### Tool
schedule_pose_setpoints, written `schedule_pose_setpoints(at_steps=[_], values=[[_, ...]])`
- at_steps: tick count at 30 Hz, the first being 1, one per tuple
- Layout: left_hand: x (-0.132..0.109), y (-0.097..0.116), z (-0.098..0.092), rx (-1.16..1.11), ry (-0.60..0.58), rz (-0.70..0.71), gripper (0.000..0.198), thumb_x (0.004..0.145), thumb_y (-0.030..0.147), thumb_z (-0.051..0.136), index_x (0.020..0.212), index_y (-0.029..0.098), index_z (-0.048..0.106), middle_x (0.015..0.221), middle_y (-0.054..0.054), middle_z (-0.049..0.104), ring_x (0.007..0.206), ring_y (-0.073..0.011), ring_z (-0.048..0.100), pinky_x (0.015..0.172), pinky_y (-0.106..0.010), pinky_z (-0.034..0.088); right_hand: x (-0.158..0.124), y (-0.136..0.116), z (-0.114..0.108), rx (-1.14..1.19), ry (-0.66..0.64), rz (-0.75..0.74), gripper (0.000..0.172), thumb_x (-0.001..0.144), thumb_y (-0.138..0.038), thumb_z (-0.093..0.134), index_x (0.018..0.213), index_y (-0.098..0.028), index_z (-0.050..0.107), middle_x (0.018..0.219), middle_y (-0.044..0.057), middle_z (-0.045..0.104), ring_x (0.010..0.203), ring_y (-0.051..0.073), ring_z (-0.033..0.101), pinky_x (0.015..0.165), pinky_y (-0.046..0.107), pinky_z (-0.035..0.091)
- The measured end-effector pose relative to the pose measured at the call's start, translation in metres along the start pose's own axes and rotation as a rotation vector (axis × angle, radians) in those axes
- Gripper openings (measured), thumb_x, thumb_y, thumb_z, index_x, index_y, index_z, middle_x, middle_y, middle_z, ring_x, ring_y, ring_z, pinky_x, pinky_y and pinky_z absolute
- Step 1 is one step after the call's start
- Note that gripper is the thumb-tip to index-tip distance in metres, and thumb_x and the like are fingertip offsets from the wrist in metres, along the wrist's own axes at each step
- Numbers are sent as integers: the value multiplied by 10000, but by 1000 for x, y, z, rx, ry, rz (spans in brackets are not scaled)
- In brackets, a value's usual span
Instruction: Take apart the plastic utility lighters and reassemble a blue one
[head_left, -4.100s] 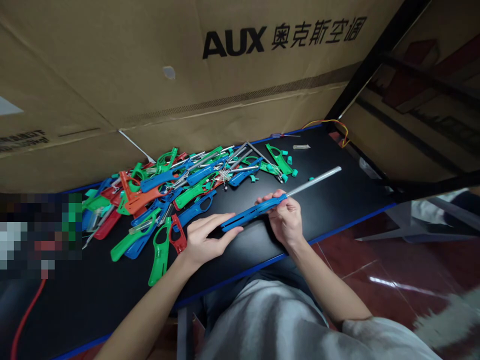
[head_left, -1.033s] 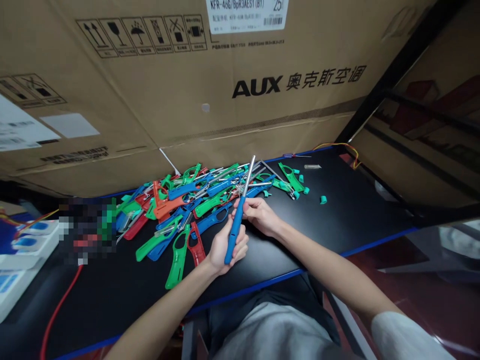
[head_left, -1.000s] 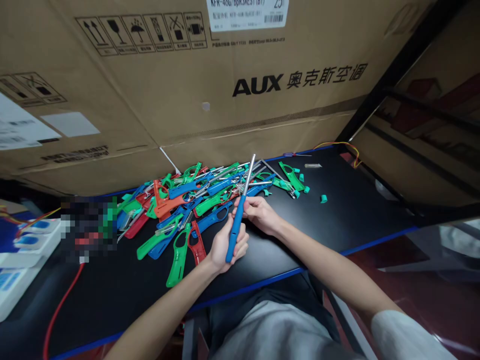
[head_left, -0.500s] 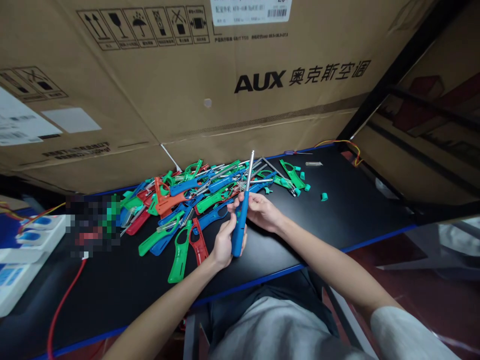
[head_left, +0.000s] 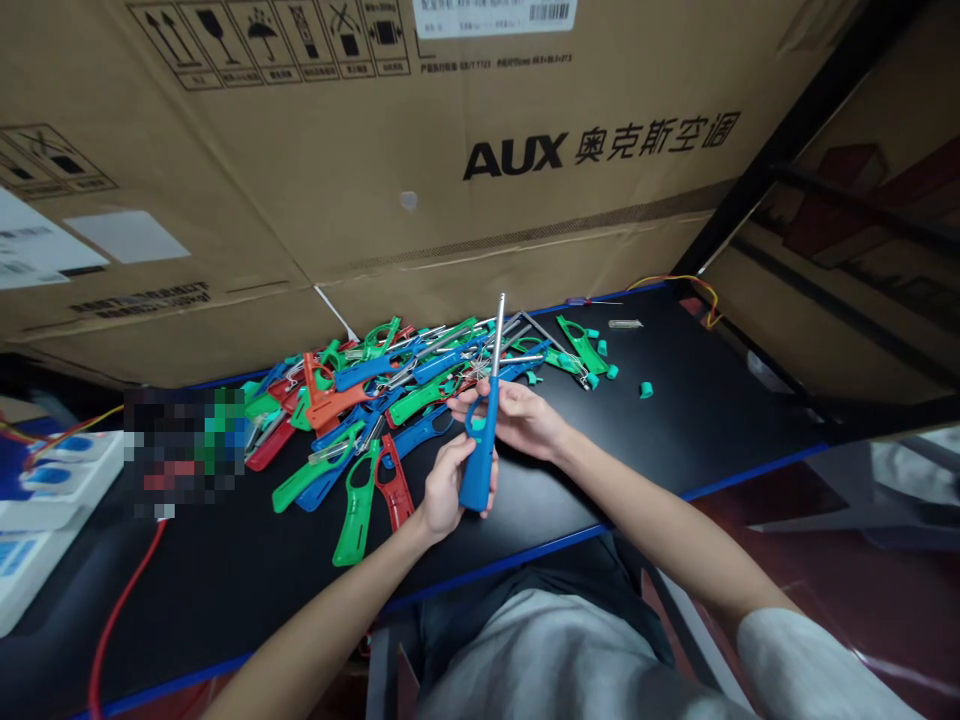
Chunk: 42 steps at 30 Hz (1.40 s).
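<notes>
A blue long-necked gas lighter [head_left: 478, 465] stands tilted in front of me, its metal tube pointing away toward the cardboard. My left hand [head_left: 448, 490] is closed around the lower part of its handle, and a teal trigger shows near the thumb. Around the top of the handle, where the tube begins, the fingers of my right hand [head_left: 529, 418] are closed. Just beyond lies a heap of lighter parts: green, blue, red and orange handle shells with metal tubes and thin wires. A green shell [head_left: 358, 510] and a red shell [head_left: 395, 485] lie nearest my left hand.
Several small teal pieces, among them one teal trigger [head_left: 646, 390], lie right of the heap. A screwdriver [head_left: 581, 301] rests at the table's back edge. The large cardboard box [head_left: 300, 190] walls off the far side. A red cable [head_left: 124, 610] crosses the left.
The lighter has turned slightly in my hands, so its trigger loop and more of the handle's broad side now show. Both hands keep hold. The view has shifted a little.
</notes>
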<state>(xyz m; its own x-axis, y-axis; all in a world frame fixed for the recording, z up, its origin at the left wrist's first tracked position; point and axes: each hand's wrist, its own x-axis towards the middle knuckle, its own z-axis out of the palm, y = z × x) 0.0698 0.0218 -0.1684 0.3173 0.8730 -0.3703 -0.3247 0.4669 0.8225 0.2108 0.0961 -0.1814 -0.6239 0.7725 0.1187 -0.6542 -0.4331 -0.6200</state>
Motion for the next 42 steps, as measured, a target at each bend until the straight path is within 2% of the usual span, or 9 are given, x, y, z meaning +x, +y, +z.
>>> schedule_pose_setpoints(at_steps=[3, 9, 13, 16, 27, 31, 34, 37, 42], values=[[0, 1, 0, -2, 2, -3, 404, 775, 568, 590, 852, 176, 535, 509, 6, 585, 326, -146, 494, 290, -224, 380, -1, 0, -1, -21, 12, 6, 409, 746, -411, 906, 981, -168, 675, 1132, 81, 736, 1185, 275, 677, 1188, 528, 405], [3, 4, -2, -76, 39, -94, 414, 740, 577, 618, 798, 172, 549, 483, 22, 553, 309, -128, 463, 280, -216, 367, 0, 2, -6, -85, 76, 0, 431, 749, -448, 898, 1006, -164, 700, 1121, 90, 742, 1132, 263, 702, 1138, 482, 470], [6, 4, -4, -19, 141, 9, 458, 768, 555, 651, 951, 137, 614, 500, 40, 562, 311, -135, 482, 283, -220, 377, 2, 2, -7, -127, 133, -16, 433, 768, -481, 877, 991, -161, 689, 1118, 117, 739, 1182, 280, 680, 1097, 469, 506], [7, 4, -5, 16, 153, 60, 501, 798, 551, 652, 1034, 109, 633, 509, 34, 581, 308, -144, 497, 285, -222, 373, 3, 0, -6, -136, 160, -23, 438, 743, -490, 889, 949, -168, 673, 1126, 122, 736, 1229, 298, 653, 1053, 456, 538], [6, 8, -2, 12, 146, 43, 505, 779, 570, 716, 980, 117, 620, 486, 39, 568, 293, -125, 455, 268, -208, 349, 2, -1, -5, -130, 165, -34, 438, 759, -503, 873, 940, -170, 653, 1122, 117, 733, 1217, 291, 659, 1083, 469, 521], [6, 9, -4, -7, 129, 15, 493, 760, 548, 740, 959, 112, 627, 522, 8, 616, 327, -140, 505, 287, -221, 394, 1, -2, -4, -112, 159, -36, 465, 743, -504, 885, 962, -172, 644, 1131, 119, 730, 1237, 288, 647, 1100, 476, 502], [6, 11, -4, 8, 118, -6, 505, 709, 521, 790, 934, 90, 650, 681, -91, 730, 438, -193, 630, 354, -261, 495, -1, -4, -1, -85, 113, -37, 475, 734, -488, 896, 986, -169, 652, 1137, 117, 729, 1202, 280, 665, 1109, 470, 491], [5, 12, -7, 50, 70, -16, 522, 717, 527, 791, 941, 68, 683, 798, -166, 773, 527, -237, 696, 437, -300, 559, -3, -6, 1, -77, 96, -27, 482, 715, -483, 908, 977, -169, 653, 1126, 110, 731, 1144, 278, 690, 1120, 480, 479], [3, 15, -15, 127, -4, 21, 509, 746, 551, 775, 917, 75, 719, 816, -168, 778, 587, -265, 721, 530, -336, 590, -4, -7, 3, -89, 80, -22, 484, 708, -483, 911, 977, -167, 662, 1098, 100, 733, 1094, 269, 706, 1125, 480, 478]])
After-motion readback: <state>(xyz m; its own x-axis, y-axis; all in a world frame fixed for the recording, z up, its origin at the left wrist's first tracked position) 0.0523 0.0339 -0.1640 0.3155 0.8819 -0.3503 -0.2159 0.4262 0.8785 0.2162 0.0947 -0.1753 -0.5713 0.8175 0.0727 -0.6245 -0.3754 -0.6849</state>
